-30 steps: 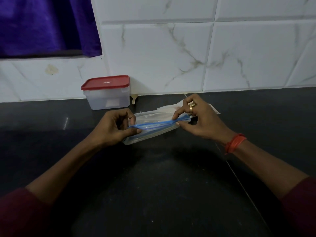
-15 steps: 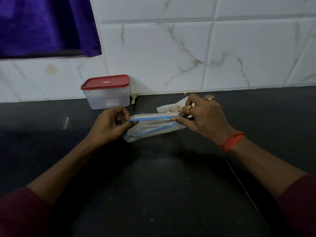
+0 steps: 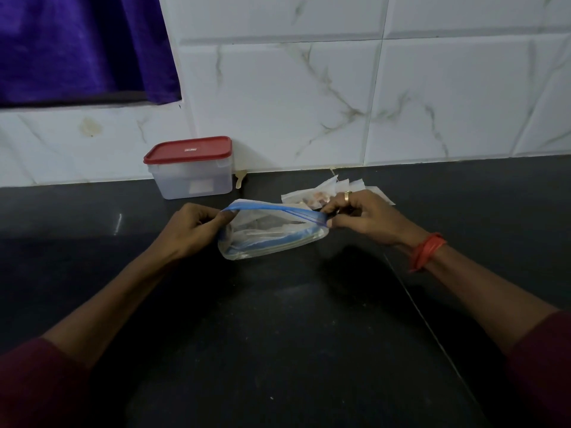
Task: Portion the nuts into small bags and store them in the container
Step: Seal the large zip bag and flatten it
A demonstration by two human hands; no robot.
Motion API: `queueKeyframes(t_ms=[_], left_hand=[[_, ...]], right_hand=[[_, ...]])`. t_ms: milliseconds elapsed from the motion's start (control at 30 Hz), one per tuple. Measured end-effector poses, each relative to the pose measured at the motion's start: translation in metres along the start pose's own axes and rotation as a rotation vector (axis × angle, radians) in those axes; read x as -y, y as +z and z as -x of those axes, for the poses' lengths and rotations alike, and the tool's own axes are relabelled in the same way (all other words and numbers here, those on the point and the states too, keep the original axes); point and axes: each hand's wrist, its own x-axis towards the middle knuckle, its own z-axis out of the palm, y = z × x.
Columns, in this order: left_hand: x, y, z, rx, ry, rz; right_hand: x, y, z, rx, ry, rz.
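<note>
Black counter point(image 3: 278, 335) runs to a white marbled tile wall point(image 3: 309, 103). Left hand point(image 3: 191, 230) and right hand point(image 3: 367, 216) each pinch an end of a blue-edged zip bag point(image 3: 272, 239), holding its mouth apart just above the counter. Small bags of nuts point(image 3: 315, 196) lie just behind the right hand. Beyond the left hand, a red-lidded container point(image 3: 191, 168) stands closed against the wall.

— What colours did you see?
— The bag point(image 3: 272, 242) I held was clear, blue along its mouth. Beyond my left hand point(image 3: 191, 230) stood a frosted white container point(image 3: 191, 180) with a red lid point(image 3: 188, 148).
— And around them?
— Black counter point(image 3: 278, 335) beneath, white tiles point(image 3: 278, 97) veined grey-brown beyond, an orange-red thread point(image 3: 428, 251) by my right hand point(image 3: 370, 219), a gold ring point(image 3: 347, 196) on it.
</note>
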Motion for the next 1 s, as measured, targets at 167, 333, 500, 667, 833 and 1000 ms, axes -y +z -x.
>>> queueKeyframes(t_ms=[167, 333, 500, 667, 833, 1000], left_hand=[[-0.003, 0.003, 0.001, -0.067, -0.059, 0.147], [-0.001, -0.001, -0.001, -0.043, -0.169, 0.401], [0.002, -0.005, -0.001, 0.057, -0.181, 0.685], [0.018, -0.009, -0.008, 0.172, -0.036, 0.844], [0.017, -0.008, -0.006, 0.188, 0.018, 0.769], [0.003, -0.004, 0.001, 0.111, 0.0, 0.695]], right_hand=[[0.001, -0.003, 0.0, 0.114, 0.06, -0.35], [0.0, -0.005, 0.002, 0.08, 0.048, -0.387], [-0.009, -0.011, 0.003, 0.049, 0.126, -0.541], [-0.015, -0.018, 0.003, 0.002, 0.199, -0.692], [-0.005, -0.015, 0.003, -0.105, 0.33, -0.831], [0.006, -0.022, 0.004, -0.081, 0.467, -0.934]])
